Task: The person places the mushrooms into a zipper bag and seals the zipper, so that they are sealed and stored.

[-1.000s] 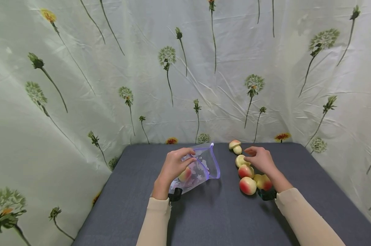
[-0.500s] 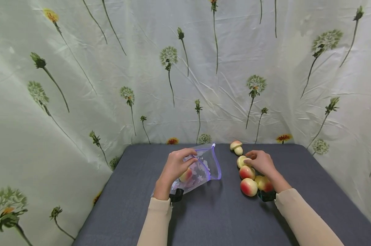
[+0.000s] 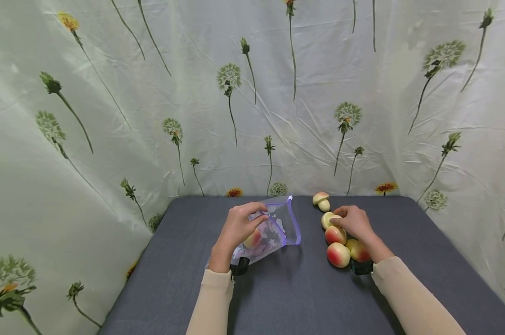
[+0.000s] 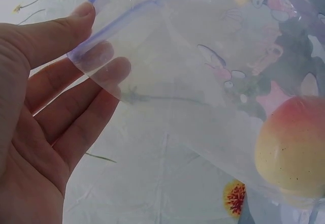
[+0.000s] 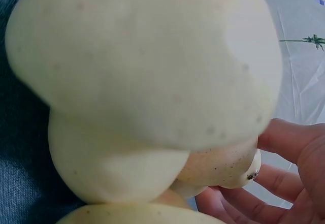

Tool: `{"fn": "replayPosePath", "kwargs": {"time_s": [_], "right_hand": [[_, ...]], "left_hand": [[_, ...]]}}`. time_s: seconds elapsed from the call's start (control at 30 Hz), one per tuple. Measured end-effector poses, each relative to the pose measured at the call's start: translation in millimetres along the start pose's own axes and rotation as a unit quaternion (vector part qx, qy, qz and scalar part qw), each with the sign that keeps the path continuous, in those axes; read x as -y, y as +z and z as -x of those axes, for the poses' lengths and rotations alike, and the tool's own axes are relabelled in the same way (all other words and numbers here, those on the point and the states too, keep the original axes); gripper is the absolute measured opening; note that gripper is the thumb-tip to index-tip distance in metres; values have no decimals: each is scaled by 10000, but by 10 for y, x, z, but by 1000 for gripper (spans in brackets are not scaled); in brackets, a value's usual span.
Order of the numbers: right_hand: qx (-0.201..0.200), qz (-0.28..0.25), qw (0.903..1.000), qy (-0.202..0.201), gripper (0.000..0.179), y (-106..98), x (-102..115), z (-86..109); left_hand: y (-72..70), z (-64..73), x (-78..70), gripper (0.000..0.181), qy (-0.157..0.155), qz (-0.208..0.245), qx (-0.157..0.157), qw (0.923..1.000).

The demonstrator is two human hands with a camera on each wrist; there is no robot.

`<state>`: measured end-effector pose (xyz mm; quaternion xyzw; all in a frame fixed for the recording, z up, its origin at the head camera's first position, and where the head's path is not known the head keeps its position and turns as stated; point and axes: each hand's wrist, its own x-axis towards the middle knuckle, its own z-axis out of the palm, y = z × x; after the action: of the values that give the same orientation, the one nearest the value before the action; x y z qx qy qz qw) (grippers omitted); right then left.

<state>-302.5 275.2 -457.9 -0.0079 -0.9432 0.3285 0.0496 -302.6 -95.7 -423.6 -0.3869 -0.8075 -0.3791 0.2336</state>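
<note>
My left hand (image 3: 243, 224) pinches the purple zip edge of a clear printed zip bag (image 3: 273, 231), thumb on one side and fingertips behind the film in the left wrist view. Its mouth gapes to the right. Inside lies a toy mushroom (image 4: 292, 145), red fading to cream. My right hand (image 3: 355, 222) grips a pale toy mushroom (image 3: 327, 220) on the table between thumb and fingers. In the right wrist view a large cream toy mushroom (image 5: 147, 66) in the foreground partly hides the gripped one and the thumb tip.
Beside the right hand lie more toy mushrooms: a red one (image 3: 335, 235), a red-and-cream one (image 3: 338, 255) and a yellow-red one (image 3: 358, 250). Another mushroom (image 3: 321, 201) sits farther back. The dark grey table (image 3: 294, 293) ends at a flower-patterned curtain (image 3: 252, 116).
My right hand has lowered slightly toward the pale toy mushroom and its thumb and fingers have closed on it. The left hand and zip bag have stayed in place.
</note>
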Motion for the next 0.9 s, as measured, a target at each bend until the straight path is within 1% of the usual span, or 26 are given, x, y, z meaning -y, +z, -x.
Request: {"fn": "replayPosePath", "kwargs": {"time_s": [0.17, 0.5, 0.67, 0.9], "right_hand": [[-81, 17, 10000, -20, 36, 6, 18, 4], [-259, -59, 9996, -51, 36, -33, 19, 4], [-264, -89, 9996, 20, 37, -52, 32, 7], [-344, -81, 9993, -80, 37, -97, 96, 35]], "left_hand": [[3, 9, -6, 19, 35, -34, -37, 10000], [0, 8, -13, 17, 57, -38, -35, 10000], [-8, 7, -28, 17, 3, -74, 17, 10000], [9, -17, -14, 15, 4, -87, 96, 9999]]}}
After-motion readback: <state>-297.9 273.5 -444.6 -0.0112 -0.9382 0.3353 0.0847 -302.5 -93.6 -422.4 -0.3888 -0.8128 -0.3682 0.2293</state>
